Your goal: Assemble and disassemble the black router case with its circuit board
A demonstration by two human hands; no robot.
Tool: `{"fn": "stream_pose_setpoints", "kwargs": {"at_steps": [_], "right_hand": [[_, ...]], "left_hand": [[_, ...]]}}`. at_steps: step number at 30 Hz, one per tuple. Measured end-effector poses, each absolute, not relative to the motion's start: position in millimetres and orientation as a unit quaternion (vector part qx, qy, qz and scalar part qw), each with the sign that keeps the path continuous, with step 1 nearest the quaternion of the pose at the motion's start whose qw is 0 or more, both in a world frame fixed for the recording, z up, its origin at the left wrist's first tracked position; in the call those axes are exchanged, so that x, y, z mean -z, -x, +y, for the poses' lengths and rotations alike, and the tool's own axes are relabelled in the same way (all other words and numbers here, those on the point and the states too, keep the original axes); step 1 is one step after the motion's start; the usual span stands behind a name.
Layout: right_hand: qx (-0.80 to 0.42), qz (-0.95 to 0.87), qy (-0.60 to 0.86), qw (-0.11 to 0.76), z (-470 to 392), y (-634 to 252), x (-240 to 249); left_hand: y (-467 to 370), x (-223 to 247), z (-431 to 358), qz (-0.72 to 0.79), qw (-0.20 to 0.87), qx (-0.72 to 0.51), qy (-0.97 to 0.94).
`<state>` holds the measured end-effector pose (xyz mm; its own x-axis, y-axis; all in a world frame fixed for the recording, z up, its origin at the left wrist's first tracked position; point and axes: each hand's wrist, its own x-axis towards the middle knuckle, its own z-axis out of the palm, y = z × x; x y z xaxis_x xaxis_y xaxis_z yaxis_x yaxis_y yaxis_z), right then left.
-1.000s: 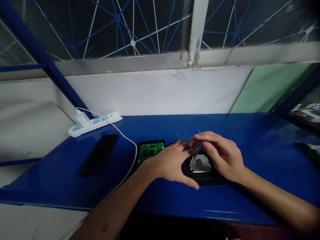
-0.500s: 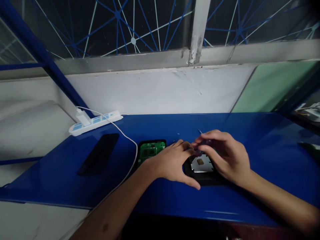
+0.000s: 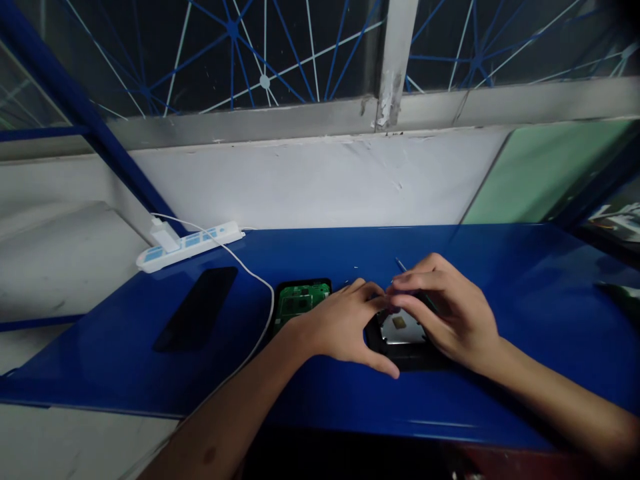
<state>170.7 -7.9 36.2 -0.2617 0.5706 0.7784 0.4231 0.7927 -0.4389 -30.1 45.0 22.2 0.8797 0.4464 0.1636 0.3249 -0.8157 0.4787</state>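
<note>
My left hand lies palm down over the left edge of an opened black casing, thumb stretched out and fingers spread. A silver metal plate with a small tan square shows inside this casing. Above the plate, my right hand is closed in a pinch, its fingertips close to those of my left hand. What the pinch holds is hidden, though a dark purplish patch shows below it. Left of my left hand, a green circuit board sits in another black casing. A thin metal shaft sticks out behind my right fingers.
A dark phone-like slab lies on the blue table at the left. Behind it stands a white power strip with a plugged-in charger. Its white cable runs past the circuit board. A tiny light-coloured piece lies behind my left hand.
My right hand has risen slightly and its thumb and fingers have drawn closer together. The purple translucent piece seen between them before is now mostly hidden. My left hand has hardly moved.
</note>
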Motion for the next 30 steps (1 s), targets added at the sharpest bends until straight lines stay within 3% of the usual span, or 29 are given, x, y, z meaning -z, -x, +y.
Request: {"fn": "stream_pose_setpoints", "kwargs": {"at_steps": [5,17,26,30], "right_hand": [[-0.104,-0.804,0.312,0.496,-11.8,-168.2,-35.7],[-0.02,-0.805,0.308,0.506,-1.8,-172.2,-37.1],[-0.1,-0.805,0.352,0.467,-8.5,-170.1,-33.8],[-0.08,-0.802,0.315,0.501,-1.5,-173.8,-32.2]], "left_hand": [[31.4,-22.9,45.1,0.188,0.206,-0.134,-0.951],[29.5,-22.5,43.7,0.2,0.214,-0.125,-0.948],[31.6,-25.3,43.2,0.204,0.194,-0.127,-0.951],[30.4,-25.7,43.0,0.205,0.187,-0.125,-0.953]]}}
